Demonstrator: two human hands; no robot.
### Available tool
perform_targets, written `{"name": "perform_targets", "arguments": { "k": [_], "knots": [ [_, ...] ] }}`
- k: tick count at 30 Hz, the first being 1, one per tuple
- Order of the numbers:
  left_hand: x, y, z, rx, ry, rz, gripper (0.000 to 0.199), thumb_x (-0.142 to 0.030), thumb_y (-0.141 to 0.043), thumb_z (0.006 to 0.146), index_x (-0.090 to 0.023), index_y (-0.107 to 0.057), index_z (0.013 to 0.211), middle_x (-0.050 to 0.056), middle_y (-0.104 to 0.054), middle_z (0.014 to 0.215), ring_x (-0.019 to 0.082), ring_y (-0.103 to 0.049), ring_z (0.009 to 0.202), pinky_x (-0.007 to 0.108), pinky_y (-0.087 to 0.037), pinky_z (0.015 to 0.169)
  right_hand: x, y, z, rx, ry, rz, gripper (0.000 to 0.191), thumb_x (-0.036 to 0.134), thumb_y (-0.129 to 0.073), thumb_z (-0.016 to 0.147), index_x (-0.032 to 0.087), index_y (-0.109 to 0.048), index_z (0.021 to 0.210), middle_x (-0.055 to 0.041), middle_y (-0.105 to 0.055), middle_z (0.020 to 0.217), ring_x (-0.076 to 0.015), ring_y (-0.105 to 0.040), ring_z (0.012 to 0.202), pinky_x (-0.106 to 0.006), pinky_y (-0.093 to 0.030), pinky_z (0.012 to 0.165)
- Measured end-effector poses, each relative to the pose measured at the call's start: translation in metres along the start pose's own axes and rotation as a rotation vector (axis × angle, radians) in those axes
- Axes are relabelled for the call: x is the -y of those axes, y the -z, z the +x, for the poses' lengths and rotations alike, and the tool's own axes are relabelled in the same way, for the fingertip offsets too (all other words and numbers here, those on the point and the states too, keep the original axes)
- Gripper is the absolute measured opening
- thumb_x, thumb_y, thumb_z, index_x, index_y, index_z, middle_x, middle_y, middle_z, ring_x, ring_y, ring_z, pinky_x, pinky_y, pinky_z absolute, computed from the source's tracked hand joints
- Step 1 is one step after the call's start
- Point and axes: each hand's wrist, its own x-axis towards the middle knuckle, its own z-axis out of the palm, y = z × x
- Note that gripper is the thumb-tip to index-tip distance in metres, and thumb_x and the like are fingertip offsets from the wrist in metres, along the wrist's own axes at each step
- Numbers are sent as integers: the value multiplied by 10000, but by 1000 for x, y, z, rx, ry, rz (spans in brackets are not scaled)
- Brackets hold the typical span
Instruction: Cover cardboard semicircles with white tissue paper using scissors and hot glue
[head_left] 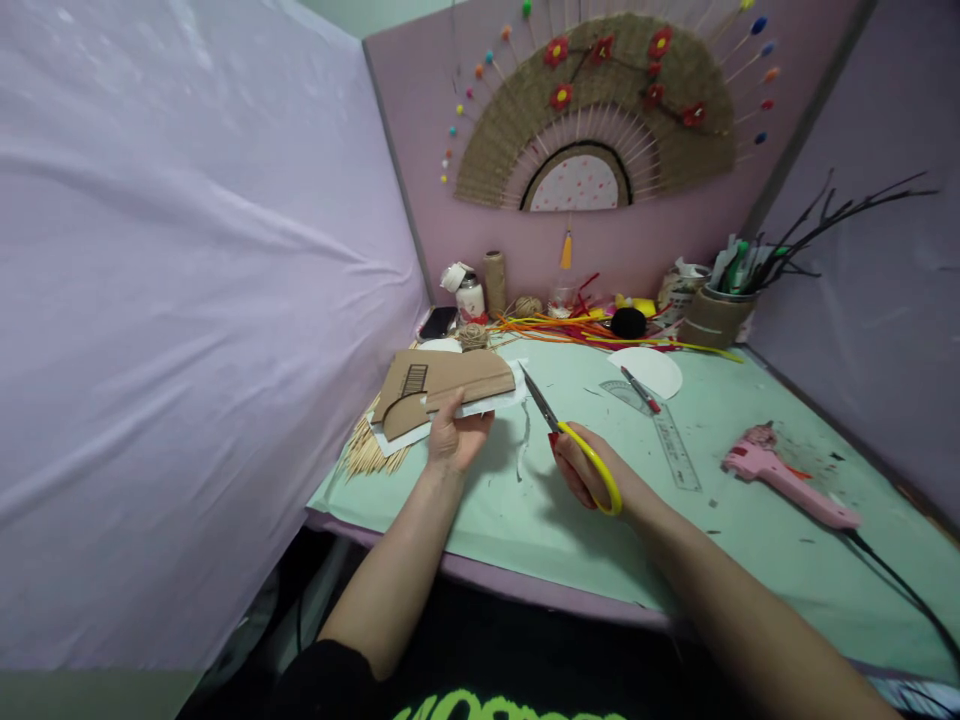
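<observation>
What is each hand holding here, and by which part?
The left hand grips the brown cardboard piece at its near edge. The right hand holds the scissors by the yellow handle loops, blades pointing away.

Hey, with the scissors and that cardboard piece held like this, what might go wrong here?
The scissors in the right hand point toward the left hand gripping the cardboard piece, so a slip might nick its fingers. The pink glue gun lies close to the right forearm and might be bumped.

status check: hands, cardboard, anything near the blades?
Left hand grips cardboard piece at its near edge. Right hand holds yellow-handled scissors, blades pointing at the cardboard. Paper strip lies between; ruler and glue gun lie right.
</observation>
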Motion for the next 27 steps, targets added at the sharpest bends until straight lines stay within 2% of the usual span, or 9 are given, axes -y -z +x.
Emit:
{"name": "perform_targets", "arguments": {
  "k": [6, 8, 11, 18, 22, 27],
  "knots": [
    [1, -14, 3, -75, -69, -79, 338, -71, -527, 842, -204, -635, 1133, 22, -757, 982, 151, -705, 961, 260, -539, 890, -2, -4, 0, 9, 85, 41, 584, 849, -333, 791, 273, -331, 696, 71, -346, 409, -120, -321, 343, -284, -266, 374],
    [-1, -17, 3, -84, -60, -90, 354, -76, -515, 853, -200, -629, 1165, 27, -759, 989, 151, -710, 949, 257, -543, 890, -1, -6, -1, 0, 127, 43, 594, 859, -322, 786, 272, -340, 702, 66, -356, 419, -118, -318, 354, -286, -269, 381],
    [-5, -20, 2, -62, -11, -82, 356, -107, -512, 869, -183, -614, 1202, 46, -759, 997, 169, -716, 922, 311, -546, 917, 0, -8, -3, -3, 165, 58, 584, 844, -322, 806, 268, -345, 711, 63, -367, 424, -116, -326, 365, -283, -274, 390],
    [-31, -40, -2, 153, 76, 27, 400, -134, -453, 864, -144, -598, 1237, 96, -751, 1044, 255, -695, 1028, 502, -495, 1002, -10, -12, 0, -15, 299, 202, 624, 872, -312, 783, 250, -360, 753, 81, -377, 463, -89, -322, 345, -255, -276, 368],
    [-43, -58, -4, 301, 101, 105, 426, -117, -471, 823, -148, -617, 1223, 95, -751, 1053, 288, -668, 1101, 524, -469, 1028, -12, -13, 4, 26, 348, 312, 663, 903, -316, 739, 243, -366, 787, 69, -418, 540, -91, -356, 394, -252, -291, 399],
    [-48, -78, -9, 383, 146, 196, 442, -104, -488, 782, -140, -636, 1197, 92, -751, 1060, 309, -641, 1151, 523, -455, 1042, -10, -12, 5, 57, 400, 317, 696, 917, -292, 725, 232, -379, 811, 42, -449, 615, -105, -373, 488, -271, -311, 486]
  ]
}}
